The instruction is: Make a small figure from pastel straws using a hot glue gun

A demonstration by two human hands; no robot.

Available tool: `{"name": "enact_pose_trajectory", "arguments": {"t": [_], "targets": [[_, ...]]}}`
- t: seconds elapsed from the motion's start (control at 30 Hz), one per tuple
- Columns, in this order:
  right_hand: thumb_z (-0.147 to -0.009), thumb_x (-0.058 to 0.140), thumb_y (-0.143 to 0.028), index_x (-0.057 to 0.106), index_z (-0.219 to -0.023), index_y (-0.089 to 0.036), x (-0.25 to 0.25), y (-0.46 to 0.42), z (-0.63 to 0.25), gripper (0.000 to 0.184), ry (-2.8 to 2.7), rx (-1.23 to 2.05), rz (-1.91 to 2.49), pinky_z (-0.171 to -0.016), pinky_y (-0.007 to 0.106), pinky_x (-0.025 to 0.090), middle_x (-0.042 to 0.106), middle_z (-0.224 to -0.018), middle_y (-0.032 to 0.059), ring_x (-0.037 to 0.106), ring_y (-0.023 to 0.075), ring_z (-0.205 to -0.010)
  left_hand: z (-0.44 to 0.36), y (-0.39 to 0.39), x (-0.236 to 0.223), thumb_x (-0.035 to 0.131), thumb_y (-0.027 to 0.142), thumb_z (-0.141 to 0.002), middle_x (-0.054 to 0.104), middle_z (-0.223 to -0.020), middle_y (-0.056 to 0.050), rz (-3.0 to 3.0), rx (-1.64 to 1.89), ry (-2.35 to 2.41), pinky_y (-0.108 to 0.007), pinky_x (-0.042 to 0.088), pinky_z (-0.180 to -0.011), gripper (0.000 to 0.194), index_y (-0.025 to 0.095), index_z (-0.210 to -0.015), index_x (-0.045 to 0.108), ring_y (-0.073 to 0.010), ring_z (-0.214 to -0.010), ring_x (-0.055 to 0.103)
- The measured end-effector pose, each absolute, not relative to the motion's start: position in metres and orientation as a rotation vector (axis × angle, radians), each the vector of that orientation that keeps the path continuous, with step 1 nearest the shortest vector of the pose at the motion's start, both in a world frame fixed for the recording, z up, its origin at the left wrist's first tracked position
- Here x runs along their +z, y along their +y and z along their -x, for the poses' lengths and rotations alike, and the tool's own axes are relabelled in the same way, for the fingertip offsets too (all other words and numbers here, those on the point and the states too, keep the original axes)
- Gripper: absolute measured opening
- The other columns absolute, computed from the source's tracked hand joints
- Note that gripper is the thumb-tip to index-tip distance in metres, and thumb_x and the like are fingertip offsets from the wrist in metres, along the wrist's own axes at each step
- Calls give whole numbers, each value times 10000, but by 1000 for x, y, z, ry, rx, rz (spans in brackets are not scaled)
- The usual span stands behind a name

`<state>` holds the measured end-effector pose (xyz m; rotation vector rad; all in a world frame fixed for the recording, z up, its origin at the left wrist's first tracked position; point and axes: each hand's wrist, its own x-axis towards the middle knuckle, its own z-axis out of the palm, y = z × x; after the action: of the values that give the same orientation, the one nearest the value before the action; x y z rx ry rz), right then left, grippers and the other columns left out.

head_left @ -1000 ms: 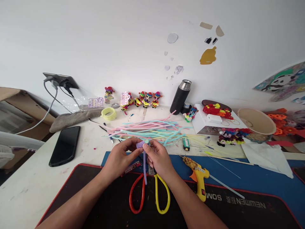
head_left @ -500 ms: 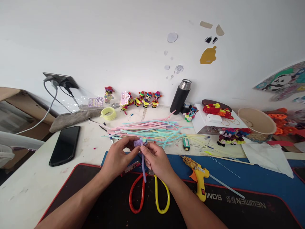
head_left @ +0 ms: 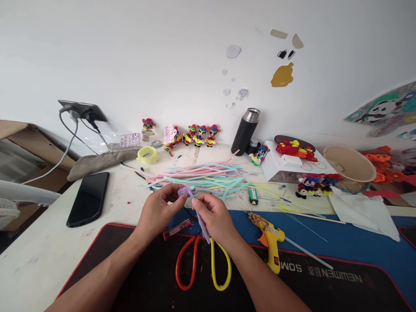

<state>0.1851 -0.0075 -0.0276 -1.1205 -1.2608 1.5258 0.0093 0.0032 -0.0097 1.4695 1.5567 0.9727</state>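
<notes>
Between my hands is a lavender pipe cleaner [head_left: 201,224], wound into a small coil at its upper end, with a loose tail slanting down to the right. My left hand [head_left: 161,211] pinches the coiled end between thumb and fingers. The thumb and fingers of my right hand [head_left: 212,215] are closed on the tail just below the coil. A small pale green bit shows at the coil's top; what it is I cannot make out. Below my hands lie scissors with one red and one yellow handle [head_left: 221,265], their blades mostly hidden.
Behind my hands lies a pile of pastel pipe cleaners [head_left: 198,177]. A yellow glue gun [head_left: 274,247] rests at the right on the mat. A phone [head_left: 88,198] lies left. Small figures [head_left: 201,136], a black thermos [head_left: 243,133] and a white box [head_left: 282,174] stand along the wall.
The pipe cleaner's tail has swung from nearly vertical to a slant toward the lower right. The coil has tilted and shifted slightly left in my left hand. Both hands keep their grip.
</notes>
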Motion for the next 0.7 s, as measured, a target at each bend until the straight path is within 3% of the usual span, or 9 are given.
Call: {"name": "enact_pose_trajectory", "arguments": {"t": [0.5, 0.7], "targets": [[-929, 647, -497, 604, -768, -212, -27, -8, -185, 330, -1297, 1508, 1105, -523, 249, 325, 517, -652, -28, 425, 126, -565, -10, 6, -6, 819, 531, -729, 779, -872, -64, -1221, 1021, 1379, -298, 532, -683, 438, 166, -962, 753, -212, -757, 677], [-930, 645, -499, 602, -776, -212, -28, -8, -184, 328, -1292, 1505, 1106, -521, 246, 326, 510, -651, -30, 435, 126, -567, -8, 6, -11, 833, 505, -752, 722, -768, -25, -1168, 1037, 1322, -272, 492, -631, 391, 173, -949, 769, -167, -672, 610]]}}
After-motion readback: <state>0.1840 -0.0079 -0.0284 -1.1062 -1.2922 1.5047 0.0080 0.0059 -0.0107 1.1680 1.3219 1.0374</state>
